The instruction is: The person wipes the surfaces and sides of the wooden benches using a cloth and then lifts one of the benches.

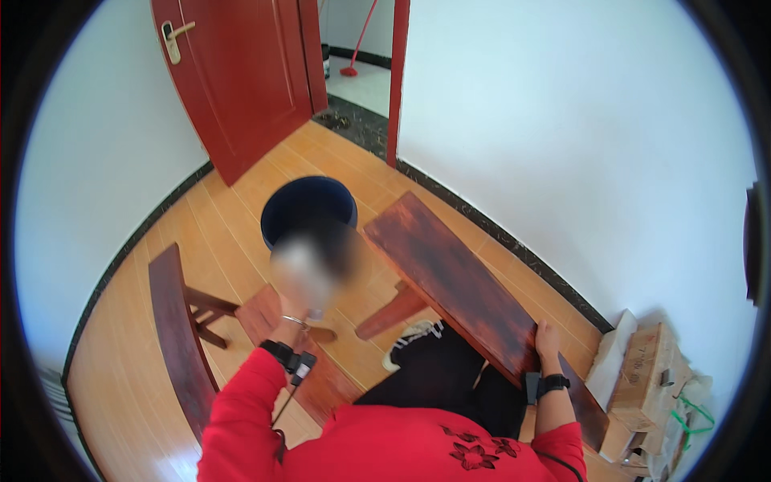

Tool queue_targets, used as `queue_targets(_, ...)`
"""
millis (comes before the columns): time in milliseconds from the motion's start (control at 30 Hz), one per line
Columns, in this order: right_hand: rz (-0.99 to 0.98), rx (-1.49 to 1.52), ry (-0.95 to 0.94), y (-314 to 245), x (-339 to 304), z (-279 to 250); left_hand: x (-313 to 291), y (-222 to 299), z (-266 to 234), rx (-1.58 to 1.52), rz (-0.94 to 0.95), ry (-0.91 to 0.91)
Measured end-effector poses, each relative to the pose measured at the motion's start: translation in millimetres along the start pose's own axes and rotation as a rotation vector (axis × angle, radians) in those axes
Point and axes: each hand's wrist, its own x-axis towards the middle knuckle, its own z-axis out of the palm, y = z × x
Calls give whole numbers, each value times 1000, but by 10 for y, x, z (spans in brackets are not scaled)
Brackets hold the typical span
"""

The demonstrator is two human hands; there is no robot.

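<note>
Next to my lap lies a long reddish-brown wooden bench [450, 273], its top worn dark in patches and one leg [393, 310] jutting out toward the left. My right hand [548, 341] has its fingers curled at the bench's right edge. On the other side, my left hand [295, 297] reaches forward over the near rim of a dark blue bucket [309, 205]. A heavy blur covers its fingers and something whitish [309, 265] there, so its grip is hidden. Below this arm runs another reddish wooden seat [321, 377].
A dark wooden board [178, 321] with legs stands at the left. Cardboard boxes [646, 369] and plastic bags lean against the right wall. Ahead, a red door [241, 72] stands ajar, with a red-handled broom [349, 71] beyond it. Tiled wood-coloured floor [225, 221] surrounds the bucket.
</note>
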Motion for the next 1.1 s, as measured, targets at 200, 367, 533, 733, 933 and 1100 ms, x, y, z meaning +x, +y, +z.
queue_targets(200, -26, 19, 26, -146, -92, -18, -154, 161, 826, -243, 393, -329)
queue_targets(367, -7, -1, 30, -115, -179, -108, -213, 242, 934, -297, 407, -667)
queue_targets(533, 7, 41, 1, -89, -205, -105, -122, 28, 643, 284, 384, -1072)
queue_targets(733, -160, -217, 103, -187, -148, -95, 185, -403, 28, 53, 187, -515)
queue_targets(933, -68, 61, 91, -194, -228, -200, 332, 1184, -887, -130, 371, -573)
queue_targets(1100, -122, 133, 36, -181, -336, -250, 20, 2448, -950, -262, 636, -712)
